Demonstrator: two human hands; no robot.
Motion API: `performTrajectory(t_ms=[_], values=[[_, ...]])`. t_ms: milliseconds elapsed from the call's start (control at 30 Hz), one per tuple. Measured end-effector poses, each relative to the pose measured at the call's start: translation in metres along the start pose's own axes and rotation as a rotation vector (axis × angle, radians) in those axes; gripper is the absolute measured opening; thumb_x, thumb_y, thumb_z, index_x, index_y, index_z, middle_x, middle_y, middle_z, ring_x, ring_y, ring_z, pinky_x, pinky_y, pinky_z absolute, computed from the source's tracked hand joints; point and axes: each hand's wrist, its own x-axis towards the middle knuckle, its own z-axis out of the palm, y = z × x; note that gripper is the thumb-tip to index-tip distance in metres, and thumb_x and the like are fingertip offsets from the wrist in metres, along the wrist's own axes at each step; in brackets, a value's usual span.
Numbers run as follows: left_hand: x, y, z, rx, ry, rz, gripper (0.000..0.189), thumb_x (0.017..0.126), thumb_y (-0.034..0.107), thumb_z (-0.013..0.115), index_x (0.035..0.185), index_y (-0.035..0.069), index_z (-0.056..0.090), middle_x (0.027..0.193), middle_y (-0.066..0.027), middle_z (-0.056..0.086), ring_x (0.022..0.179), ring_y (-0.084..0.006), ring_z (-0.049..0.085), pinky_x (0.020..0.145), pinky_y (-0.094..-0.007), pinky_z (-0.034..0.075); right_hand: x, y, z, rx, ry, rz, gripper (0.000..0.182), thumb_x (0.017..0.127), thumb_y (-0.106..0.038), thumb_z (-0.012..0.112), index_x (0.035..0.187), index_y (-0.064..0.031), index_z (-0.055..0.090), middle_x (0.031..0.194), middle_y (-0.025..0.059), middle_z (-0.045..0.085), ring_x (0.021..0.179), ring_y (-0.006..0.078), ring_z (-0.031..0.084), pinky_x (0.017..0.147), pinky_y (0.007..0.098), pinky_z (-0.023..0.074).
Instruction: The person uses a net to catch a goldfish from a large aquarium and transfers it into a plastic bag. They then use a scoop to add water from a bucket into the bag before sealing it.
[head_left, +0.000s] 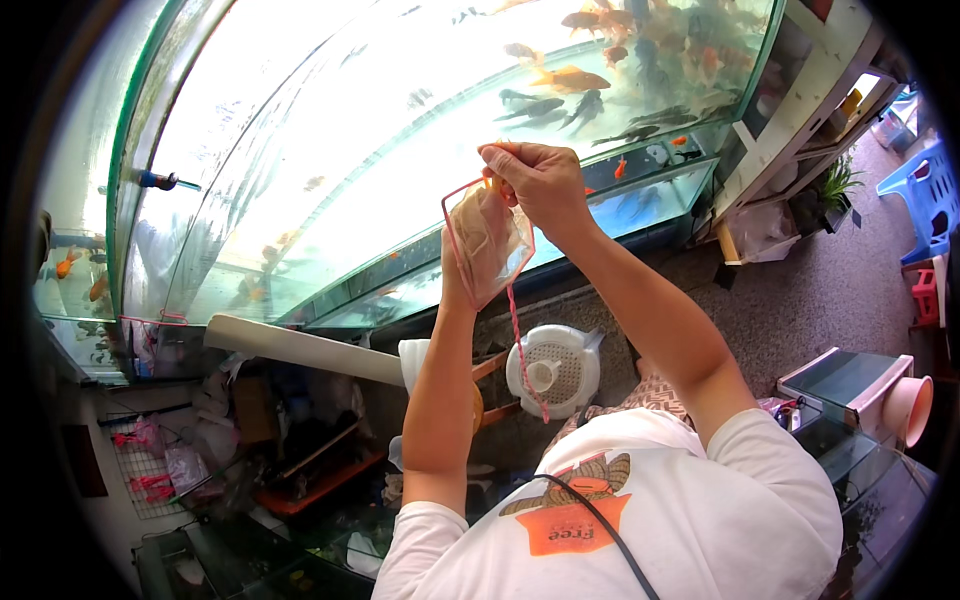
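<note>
A small aquarium dip net (487, 240) with a pink frame and sheer mesh hangs before the large glass fish tank (360, 150); its twisted pink handle points down. My right hand (536, 180) pinches something small and orange above the net's mouth, perhaps a fish; its fingertips meet at the net's upper edge. Behind the mesh is my left hand (452, 259), mostly hidden, so its grip cannot be made out. Orange goldfish (574, 79) and dark fish (534, 108) swim in the tank beyond.
A lower tank (645, 202) runs under the large one. Below my hands stands a white perforated plastic container (559, 367). A long pale board (300, 349) lies at left. Blue plastic stool (926, 199), potted plant (840, 184) and glass tanks (847, 382) are at right.
</note>
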Motion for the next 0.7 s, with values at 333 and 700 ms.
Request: performTrajectory(t_ms=[333,700], values=[[-0.01,0.002,0.0,0.271,0.044,0.095,0.024,0.099,0.02,0.056,0.115,0.003,0.057,0.098,-0.003,0.059,0.083,-0.0102,0.059,0.068,-0.0251,0.052,-0.001,0.004,-0.002,0.02,-0.063,-0.021,0.02,0.09,-0.016,0.07,0.09,0.0034,0.075,0.066,0.0014,0.065,0.057,0.0035,0.054,0.05,0.0194,0.0435],[-0.021,0.004,-0.004,0.075,0.111,0.014,0.025,0.099,0.028,0.058,0.106,0.004,0.06,0.087,0.0004,0.059,0.074,-0.0058,0.056,0.059,-0.0213,0.046,-0.004,0.011,-0.004,-0.097,-0.096,-0.015,0.019,0.091,-0.013,0.068,0.099,0.0031,0.074,0.073,0.004,0.068,0.06,0.0041,0.055,0.052,0.018,0.0443]])
